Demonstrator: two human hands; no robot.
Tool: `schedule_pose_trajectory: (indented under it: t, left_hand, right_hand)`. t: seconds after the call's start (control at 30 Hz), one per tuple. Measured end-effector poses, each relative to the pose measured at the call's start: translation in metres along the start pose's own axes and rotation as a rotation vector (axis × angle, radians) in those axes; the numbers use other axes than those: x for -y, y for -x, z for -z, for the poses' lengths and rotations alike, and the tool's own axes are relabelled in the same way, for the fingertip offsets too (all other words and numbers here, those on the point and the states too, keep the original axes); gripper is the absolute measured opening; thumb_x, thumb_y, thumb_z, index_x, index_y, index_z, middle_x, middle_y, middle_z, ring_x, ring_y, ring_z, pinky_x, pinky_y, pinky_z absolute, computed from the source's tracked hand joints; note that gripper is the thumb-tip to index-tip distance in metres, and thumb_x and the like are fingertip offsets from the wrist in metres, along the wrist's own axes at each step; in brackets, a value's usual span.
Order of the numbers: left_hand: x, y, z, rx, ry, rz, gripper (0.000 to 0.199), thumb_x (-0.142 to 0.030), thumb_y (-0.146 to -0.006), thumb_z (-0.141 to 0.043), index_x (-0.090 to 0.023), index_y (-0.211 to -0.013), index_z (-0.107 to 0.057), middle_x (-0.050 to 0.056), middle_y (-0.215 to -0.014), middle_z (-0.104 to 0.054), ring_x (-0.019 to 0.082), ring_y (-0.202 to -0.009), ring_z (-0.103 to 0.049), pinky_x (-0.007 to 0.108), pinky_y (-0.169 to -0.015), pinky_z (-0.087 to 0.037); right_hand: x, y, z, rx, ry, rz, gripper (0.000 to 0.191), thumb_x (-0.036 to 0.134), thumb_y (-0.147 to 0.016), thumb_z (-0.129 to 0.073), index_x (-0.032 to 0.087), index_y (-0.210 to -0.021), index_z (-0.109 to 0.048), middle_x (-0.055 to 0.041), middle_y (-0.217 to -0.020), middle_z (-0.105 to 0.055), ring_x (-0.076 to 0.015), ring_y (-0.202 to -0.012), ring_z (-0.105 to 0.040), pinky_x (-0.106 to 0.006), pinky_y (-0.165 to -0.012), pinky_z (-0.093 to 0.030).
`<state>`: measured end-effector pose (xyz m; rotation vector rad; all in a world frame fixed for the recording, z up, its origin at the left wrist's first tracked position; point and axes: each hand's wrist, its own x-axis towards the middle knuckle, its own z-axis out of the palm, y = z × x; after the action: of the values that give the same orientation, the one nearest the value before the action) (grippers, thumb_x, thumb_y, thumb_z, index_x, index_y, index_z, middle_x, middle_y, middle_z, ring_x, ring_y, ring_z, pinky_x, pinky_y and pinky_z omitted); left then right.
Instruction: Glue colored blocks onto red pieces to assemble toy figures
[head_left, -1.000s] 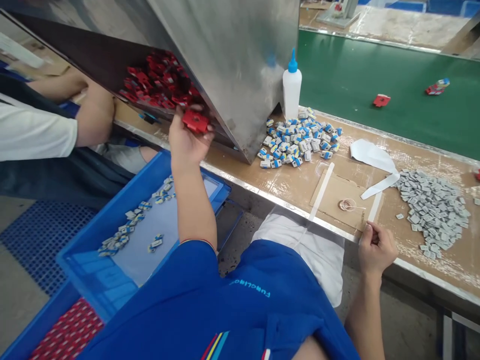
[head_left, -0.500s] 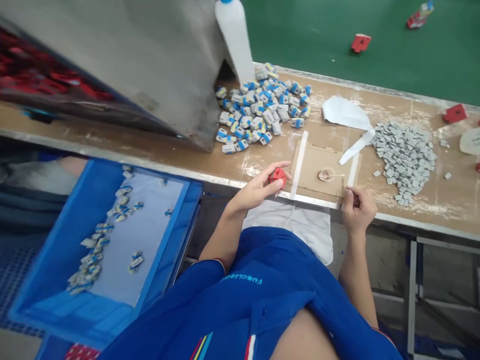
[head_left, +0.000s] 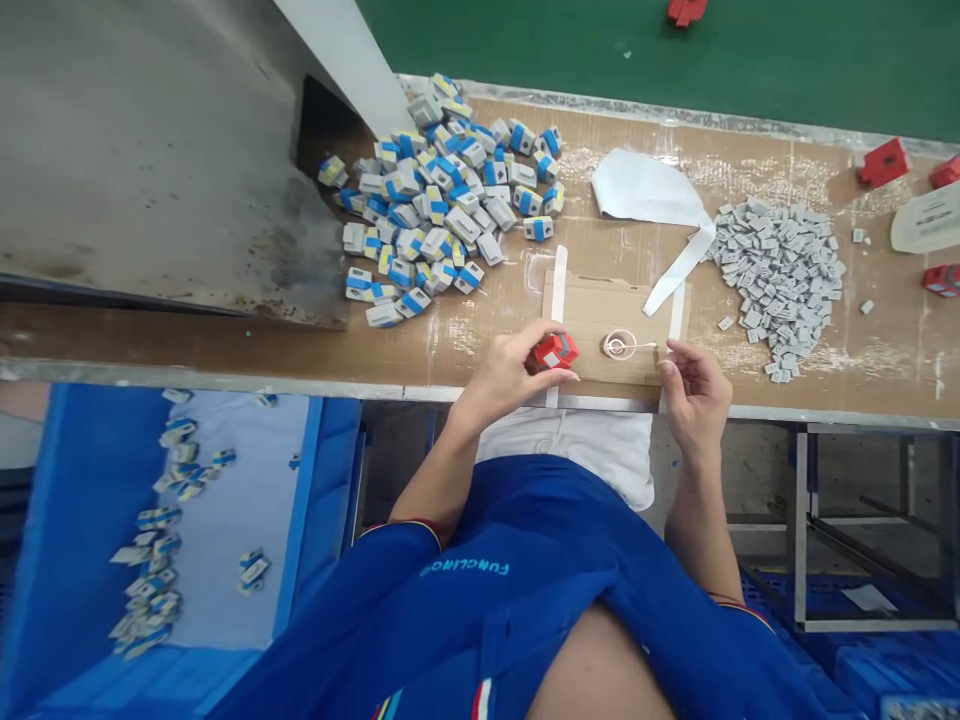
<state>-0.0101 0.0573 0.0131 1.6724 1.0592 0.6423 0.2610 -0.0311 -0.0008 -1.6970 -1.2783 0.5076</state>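
A small red plastic block (head_left: 556, 351) with grey and white faces is held between the thumb and fingers of my left hand (head_left: 504, 378), just over the table's front edge. My right hand (head_left: 697, 390) is at the right of the cardboard pad (head_left: 585, 300). Its thumb and forefinger are slightly apart beside the end of a thin white stick (head_left: 643, 346). That stick lies across a small round cup (head_left: 609, 346) on the pad; the cup's contents are hard to make out. White tape strips (head_left: 558, 285) run along the pad's sides.
Grey, blue and yellow blocks (head_left: 450, 200) are heaped at left, beside a metal bin (head_left: 187, 180). Small grey tiles (head_left: 784, 270) are piled at right, near a white sheet (head_left: 645, 185). Red pieces (head_left: 885, 162) lie farther right. A blue crate (head_left: 296, 520) stands below left.
My right hand has moved up from the pad's front corner to the stick's end, its fingers loosening. The red block has turned in my left hand. The view has shifted.
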Motion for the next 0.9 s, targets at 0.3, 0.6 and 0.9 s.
schedule_pose_trajectory:
  t: [0.3,0.6,0.9]
  left_hand:
    - [0.012,-0.008,-0.007,-0.024,0.464,-0.123,0.039,-0.041,-0.087,-0.093,-0.027,-0.123,-0.086,0.010,-0.123,-0.074,0.022,-0.116,-0.071,0.035,-0.101,-0.062]
    - [0.019,-0.008,-0.014,0.060,0.701,-0.115,0.042,-0.046,-0.086,-0.094,-0.030,-0.125,-0.088,0.012,-0.124,-0.076,0.024,-0.114,-0.073,0.040,-0.103,-0.064]
    - [0.009,0.005,-0.035,-0.015,1.081,0.203,0.060,-0.061,-0.069,-0.104,-0.024,-0.109,-0.079,0.011,-0.126,-0.083,0.020,-0.104,-0.080,0.028,-0.085,-0.064]
  right_hand:
    - [0.013,-0.018,-0.014,0.082,-0.080,0.122,0.029,0.050,-0.104,-0.073,0.024,-0.110,-0.081,-0.0025,-0.085,-0.077,-0.0181,-0.074,-0.068,-0.034,-0.069,-0.056]
    - [0.027,-0.021,-0.016,0.117,-0.100,0.258,0.007,0.027,-0.104,-0.076,0.026,-0.104,-0.083,-0.0008,-0.087,-0.080,-0.0145,-0.070,-0.064,-0.030,-0.066,-0.050]
    - [0.032,-0.022,-0.021,0.165,-0.051,0.300,0.014,0.028,-0.107,-0.071,0.028,-0.110,-0.085,-0.0040,-0.096,-0.082,-0.0167,-0.076,-0.070,-0.031,-0.067,-0.056]
